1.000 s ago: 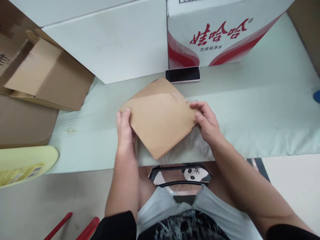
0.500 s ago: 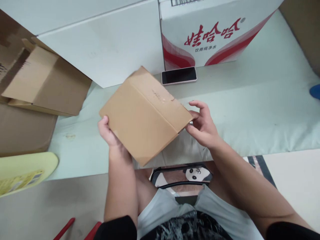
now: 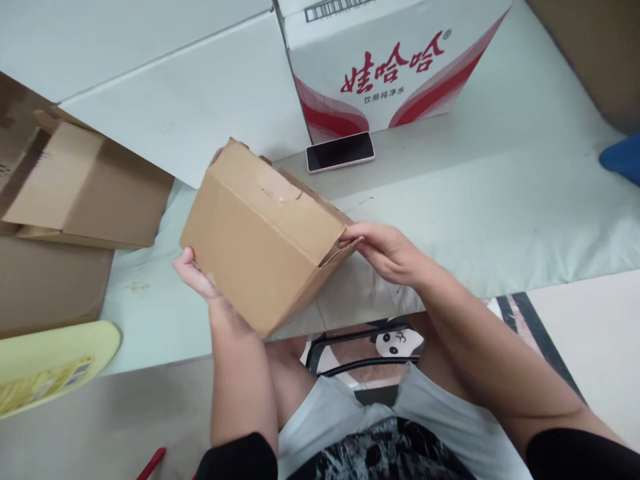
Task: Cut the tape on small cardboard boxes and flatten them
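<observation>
A brown cardboard box (image 3: 250, 247) is held tilted over the green cloth in front of me. My left hand (image 3: 197, 275) grips its left side, thumb on the near face and the other fingers hidden behind. At the right corner, my right hand (image 3: 387, 250) pinches a flap of the box, the fingertips partly inside the gap beside it. Torn paper marks the upper face, and bits of flap stick up along the far edge. What the box contains is hidden.
A phone (image 3: 340, 152) lies beyond the box, against a white carton with red lettering (image 3: 395, 80). Another white carton (image 3: 185, 107) stands to its left. Brown boxes (image 3: 115, 193) are piled at the left, near a yellow-green object (image 3: 60, 367). A blue thing (image 3: 623, 160) shows at right.
The box has shifted left and tilted, showing more of its far edge. My right hand has closed on the corner flap, which now stands away from the box. The camera view has shifted slightly.
</observation>
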The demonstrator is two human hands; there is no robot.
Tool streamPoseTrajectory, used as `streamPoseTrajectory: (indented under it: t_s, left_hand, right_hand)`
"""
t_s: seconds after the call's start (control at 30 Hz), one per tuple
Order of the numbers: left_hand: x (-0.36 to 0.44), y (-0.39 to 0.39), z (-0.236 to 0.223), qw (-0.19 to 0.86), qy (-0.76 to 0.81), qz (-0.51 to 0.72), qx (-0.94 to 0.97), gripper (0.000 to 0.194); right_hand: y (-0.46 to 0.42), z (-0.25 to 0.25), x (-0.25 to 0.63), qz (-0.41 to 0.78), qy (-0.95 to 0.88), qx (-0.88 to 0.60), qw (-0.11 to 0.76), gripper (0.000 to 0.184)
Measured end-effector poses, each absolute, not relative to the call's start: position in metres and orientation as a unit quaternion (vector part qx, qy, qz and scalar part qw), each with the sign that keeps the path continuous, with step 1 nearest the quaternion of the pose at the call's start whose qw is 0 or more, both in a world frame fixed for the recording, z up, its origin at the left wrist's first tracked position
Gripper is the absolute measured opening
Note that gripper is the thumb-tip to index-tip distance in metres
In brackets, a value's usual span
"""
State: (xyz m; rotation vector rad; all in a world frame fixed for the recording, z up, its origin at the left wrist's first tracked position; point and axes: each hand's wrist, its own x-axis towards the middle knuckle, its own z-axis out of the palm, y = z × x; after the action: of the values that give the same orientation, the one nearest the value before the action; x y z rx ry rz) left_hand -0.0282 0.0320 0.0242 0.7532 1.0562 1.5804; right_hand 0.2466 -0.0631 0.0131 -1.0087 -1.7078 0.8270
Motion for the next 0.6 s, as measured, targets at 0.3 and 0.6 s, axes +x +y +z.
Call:
streamPoseTrajectory:
  t_s: [0.3, 0.6]
  left_hand:
    - [-0.012, 0.029, 0.017, 0.567, 0.449, 0.617, 0.311, 0.028]
    - [-0.009, 0.018, 0.010, 0.633, 0.484, 0.520, 0.309, 0.040]
  right_hand:
    - [-0.063, 0.003, 0.223, 0.234, -0.732, -0.495, 0.405, 0.026]
    - [-0.059, 0.012, 0.249, 0.181, -0.641, -0.553, 0.501, 0.057]
